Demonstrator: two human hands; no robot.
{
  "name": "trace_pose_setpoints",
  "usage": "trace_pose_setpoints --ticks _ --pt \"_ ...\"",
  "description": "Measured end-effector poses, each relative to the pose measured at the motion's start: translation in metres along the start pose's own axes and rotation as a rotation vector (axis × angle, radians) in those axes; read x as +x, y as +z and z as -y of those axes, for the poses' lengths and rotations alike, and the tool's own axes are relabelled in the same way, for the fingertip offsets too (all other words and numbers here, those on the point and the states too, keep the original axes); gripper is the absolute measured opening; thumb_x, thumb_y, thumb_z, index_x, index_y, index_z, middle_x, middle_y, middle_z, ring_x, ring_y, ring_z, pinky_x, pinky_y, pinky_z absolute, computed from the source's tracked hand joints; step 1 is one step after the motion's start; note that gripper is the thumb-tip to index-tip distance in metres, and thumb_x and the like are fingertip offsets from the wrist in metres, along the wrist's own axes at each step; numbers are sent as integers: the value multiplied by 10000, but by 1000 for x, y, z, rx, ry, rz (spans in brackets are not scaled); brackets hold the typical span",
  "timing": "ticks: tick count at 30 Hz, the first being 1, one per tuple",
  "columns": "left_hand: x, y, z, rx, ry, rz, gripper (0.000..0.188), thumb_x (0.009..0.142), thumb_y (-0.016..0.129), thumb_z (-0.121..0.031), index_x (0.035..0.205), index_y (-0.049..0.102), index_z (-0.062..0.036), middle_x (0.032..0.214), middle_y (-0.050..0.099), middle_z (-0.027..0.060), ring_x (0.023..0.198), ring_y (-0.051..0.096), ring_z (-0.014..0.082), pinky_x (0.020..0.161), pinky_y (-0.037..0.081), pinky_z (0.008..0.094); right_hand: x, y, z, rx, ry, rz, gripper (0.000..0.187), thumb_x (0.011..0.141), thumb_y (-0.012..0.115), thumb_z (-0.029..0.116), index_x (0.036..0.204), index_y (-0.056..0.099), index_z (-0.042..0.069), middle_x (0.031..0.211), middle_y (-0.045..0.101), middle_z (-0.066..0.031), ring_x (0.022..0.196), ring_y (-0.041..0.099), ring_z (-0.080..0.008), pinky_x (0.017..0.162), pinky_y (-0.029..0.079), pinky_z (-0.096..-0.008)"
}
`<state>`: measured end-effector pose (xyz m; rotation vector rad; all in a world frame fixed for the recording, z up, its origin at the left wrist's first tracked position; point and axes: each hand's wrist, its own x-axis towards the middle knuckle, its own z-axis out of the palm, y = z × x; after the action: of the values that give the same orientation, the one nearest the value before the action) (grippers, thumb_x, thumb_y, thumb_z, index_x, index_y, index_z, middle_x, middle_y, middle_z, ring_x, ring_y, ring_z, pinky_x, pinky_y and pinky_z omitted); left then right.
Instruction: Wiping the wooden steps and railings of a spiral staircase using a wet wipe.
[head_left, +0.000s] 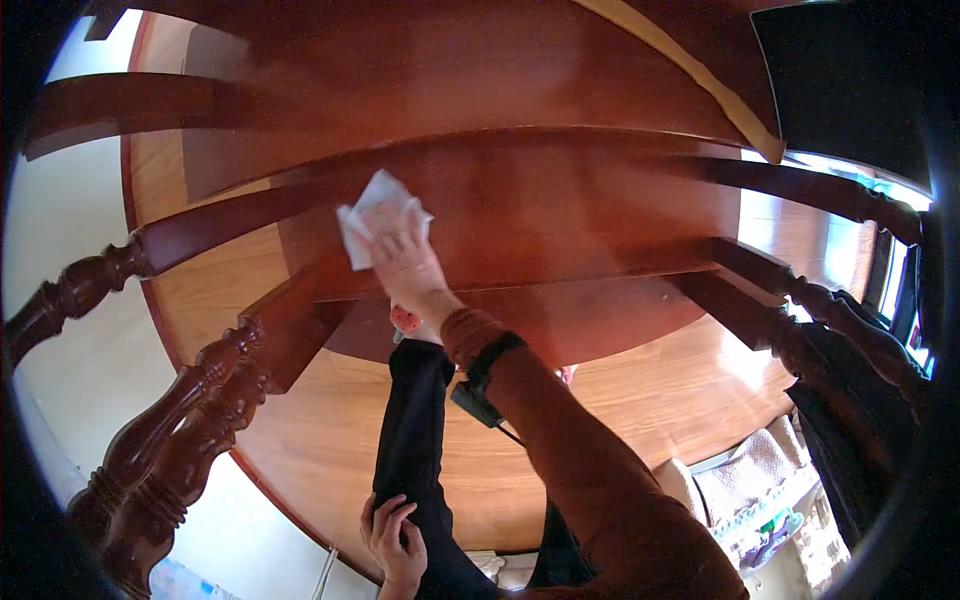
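Observation:
My right hand (408, 262) presses a crumpled white cloth (358, 240) against a reddish-brown wooden board (560, 215), towards the board's left part. Its fingers are stretched over the cloth, and a dark strap with a small black box (478, 400) sits round that brown-sleeved forearm. Lower down, my left hand (395, 545) rests on my black-trousered leg (410, 430), fingers loosely bent and thumb apart, with nothing held in it. A foot with a red patterned piece (405, 319) shows just below my right wrist.
Turned dark wooden legs (180, 425) and rails flank the board on the left, with more posts (830, 300) on the right. A tan strip (690, 65) crosses above, near a black panel (840, 90). Light wood flooring (500, 440) lies below; a shelf with cushions (750, 470) stands lower right.

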<state>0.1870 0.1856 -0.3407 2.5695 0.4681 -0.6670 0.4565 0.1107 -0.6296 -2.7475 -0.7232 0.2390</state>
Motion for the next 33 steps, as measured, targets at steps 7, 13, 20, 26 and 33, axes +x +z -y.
trace_pose_setpoints --ticks 7,13,20,26,33 --pt "-7 4 14 -26 63 -28 245 755 530 11 929 680 -73 1037 677 89 1071 578 345 1041 392 493 -52 14 8 142 -255 -92 672 852 566 239 1485 355 162 1537 319 -50 1434 255 -298 1160 189 -549" --pt "-35 25 23 -56 41 -43 257 757 527 27 941 676 -72 1045 677 86 1076 577 336 1047 390 486 -169 -1 -113 -282 -24 21 707 848 544 166 1503 283 105 1554 279 -71 1443 249 -281 1155 245 -489" --pt "-86 63 14 -53 68 -117 224 784 543 42 936 668 -66 1077 663 98 1127 547 349 1040 389 478 -316 -42 -212 -50 318 74 703 852 490 49 1514 261 100 1590 196 -102 1468 181 -317 1177 209 -498" --pt "-128 56 7 -59 168 -51 208 816 562 7 969 668 -84 1136 645 101 1191 501 399 1070 326 548 -385 -15 -232 80 599 -73 567 991 402 104 1532 230 122 1583 204 -148 1466 166 -367 1137 200 -591" --pt "-110 183 84 -2 306 275 302 825 640 -174 1120 701 -185 1355 549 45 1350 349 420 1098 258 598 -374 79 -262 314 740 132 539 1033 379 232 1537 199 164 1609 126 -128 1474 99 -380 1120 223 -639"
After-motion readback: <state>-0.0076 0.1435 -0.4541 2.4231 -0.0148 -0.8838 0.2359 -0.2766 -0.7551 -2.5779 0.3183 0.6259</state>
